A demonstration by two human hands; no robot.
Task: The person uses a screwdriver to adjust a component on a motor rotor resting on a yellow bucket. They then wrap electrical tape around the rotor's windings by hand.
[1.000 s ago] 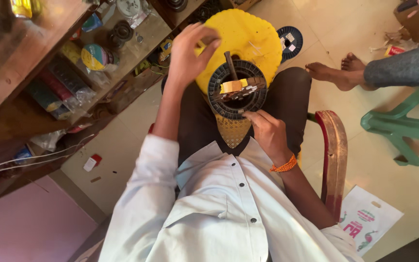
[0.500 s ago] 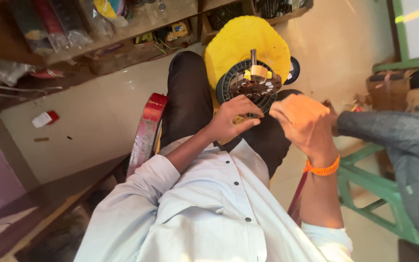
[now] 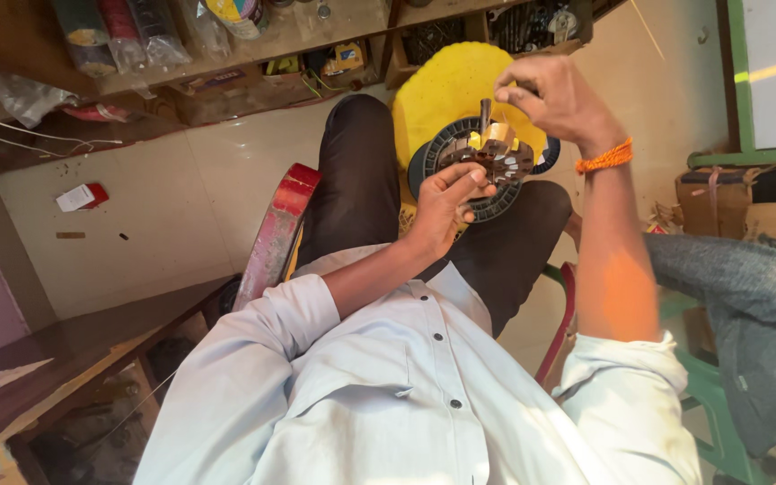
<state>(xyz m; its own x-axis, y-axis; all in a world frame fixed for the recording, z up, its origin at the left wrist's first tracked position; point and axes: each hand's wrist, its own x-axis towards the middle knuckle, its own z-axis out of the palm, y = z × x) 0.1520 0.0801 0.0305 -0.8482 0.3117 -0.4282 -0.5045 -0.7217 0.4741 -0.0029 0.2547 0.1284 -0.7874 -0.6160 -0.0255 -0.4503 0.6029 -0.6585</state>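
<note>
Here the left hand (image 3: 446,202) grips a round, slotted motor core (image 3: 487,157), a fan-type stator of stacked brown metal plates with a short shaft (image 3: 485,112) standing up from its middle and bits of yellow insulation in the slots. It sits above the person's lap, over a dark ring-shaped plate (image 3: 424,162) and in front of a round yellow stool seat (image 3: 446,85).

Judging by the laminated steel, the core is probably dense and heavy for its bulk, fully rigid, with sharp slot edges. Any fine wire or paper liner in the slots would be the fragile part. The outer rim is the sound place to hold, as the left fingers do from below and the near side, thumb on top.

The right hand (image 3: 554,94) is raised above and just beyond the core, wrist bent, with an orange thread band (image 3: 605,157) around it. Its fingers are curled with thumb and forefinger pinched together near the shaft tip; whether they hold a wire or anything else is too fine to tell. The left forearm runs up from a rolled pale-blue shirt sleeve (image 3: 289,314); the right forearm stands nearly upright.
</note>
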